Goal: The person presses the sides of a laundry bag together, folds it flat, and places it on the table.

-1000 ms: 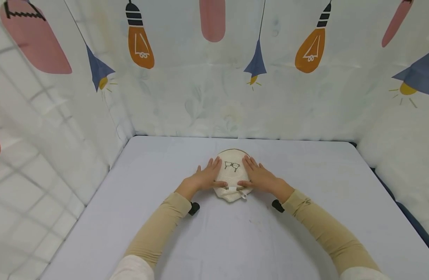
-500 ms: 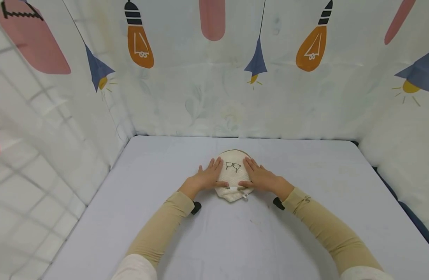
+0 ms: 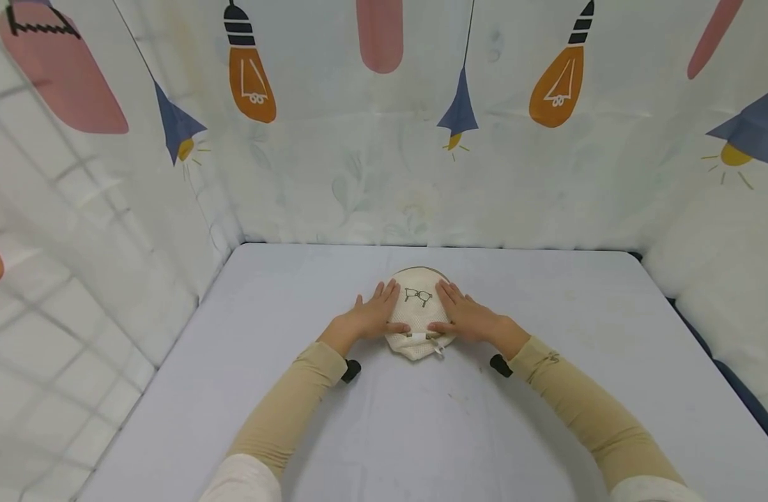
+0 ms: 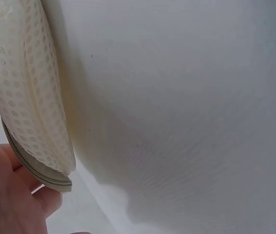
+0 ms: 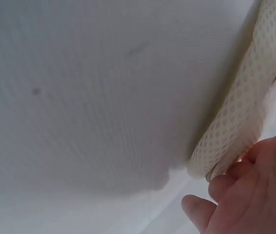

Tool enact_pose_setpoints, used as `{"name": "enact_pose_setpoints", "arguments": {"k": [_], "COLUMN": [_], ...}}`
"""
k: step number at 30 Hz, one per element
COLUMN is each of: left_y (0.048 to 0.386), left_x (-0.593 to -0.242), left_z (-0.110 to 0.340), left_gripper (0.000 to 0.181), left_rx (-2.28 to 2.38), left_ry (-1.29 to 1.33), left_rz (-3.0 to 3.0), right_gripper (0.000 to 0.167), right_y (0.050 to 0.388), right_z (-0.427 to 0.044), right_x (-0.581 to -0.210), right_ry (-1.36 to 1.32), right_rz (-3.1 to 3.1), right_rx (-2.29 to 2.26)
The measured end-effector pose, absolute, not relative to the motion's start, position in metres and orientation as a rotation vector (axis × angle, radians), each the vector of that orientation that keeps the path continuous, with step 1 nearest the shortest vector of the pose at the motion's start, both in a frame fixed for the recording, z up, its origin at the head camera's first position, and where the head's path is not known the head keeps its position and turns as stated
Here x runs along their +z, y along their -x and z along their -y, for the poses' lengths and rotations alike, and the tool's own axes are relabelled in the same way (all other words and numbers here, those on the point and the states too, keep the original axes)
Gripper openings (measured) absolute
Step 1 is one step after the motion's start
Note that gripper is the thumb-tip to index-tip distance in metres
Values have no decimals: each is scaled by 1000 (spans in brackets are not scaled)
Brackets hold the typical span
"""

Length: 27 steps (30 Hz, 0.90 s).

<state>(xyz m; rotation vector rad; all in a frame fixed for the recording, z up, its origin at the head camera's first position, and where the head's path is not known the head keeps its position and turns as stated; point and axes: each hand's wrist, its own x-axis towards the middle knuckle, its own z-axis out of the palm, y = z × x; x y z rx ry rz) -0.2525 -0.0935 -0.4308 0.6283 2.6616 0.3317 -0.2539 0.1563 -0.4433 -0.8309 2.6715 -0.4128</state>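
Observation:
A cream mesh laundry bag point(image 3: 415, 314) with a printed pair of glasses lies toward the far middle of the table. Its front edge has a white tag and a zip pull point(image 3: 438, 348). My left hand point(image 3: 373, 317) rests on the bag's left side, fingers extended and thumb pointing inward. On the opposite side my right hand point(image 3: 468, 317) lies the same way, its thumb near the front edge. The left wrist view shows the bag's honeycomb side point(image 4: 28, 92) and a brown zip strip point(image 4: 35, 168) beside my fingers. From the right wrist, the bag's mesh edge point(image 5: 230, 107) appears along my fingers.
The white-covered table point(image 3: 384, 432) stretches out around the bag. Behind it hangs a pale curtain point(image 3: 296, 181) printed with lamps and bulbs, and similar cloth closes both sides. A black wrist device point(image 3: 351, 371) sits under each forearm.
Both hands stay on the bag's sides in all the frames. The view shifts very slightly; otherwise hands and bag look the same.

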Motion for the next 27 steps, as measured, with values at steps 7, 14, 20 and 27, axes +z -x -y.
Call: {"name": "enact_pose_setpoints", "arguments": {"k": [7,14,20,27], "left_y": [252,255,254,253], "left_x": [-427,-430,-430,-425], "left_z": [94,98,102,104], "left_gripper": [99,96,90,83], "left_rx": [360,376,368,315], "left_ry": [-636,-645,-666,-641], "left_rz": [-2664,-2710,-2811,-2934], "right_gripper": [93,90,89,83], "right_y": [254,254,255,254], "right_z": [-160,-161,-159,-163], "right_x": [-437,-434,-431,-432], "right_ry": [830,825,846,783], "right_rz": [-2695,-2723,-2785,-2882], "right_rx": [-447,-436,-346,-310]}}
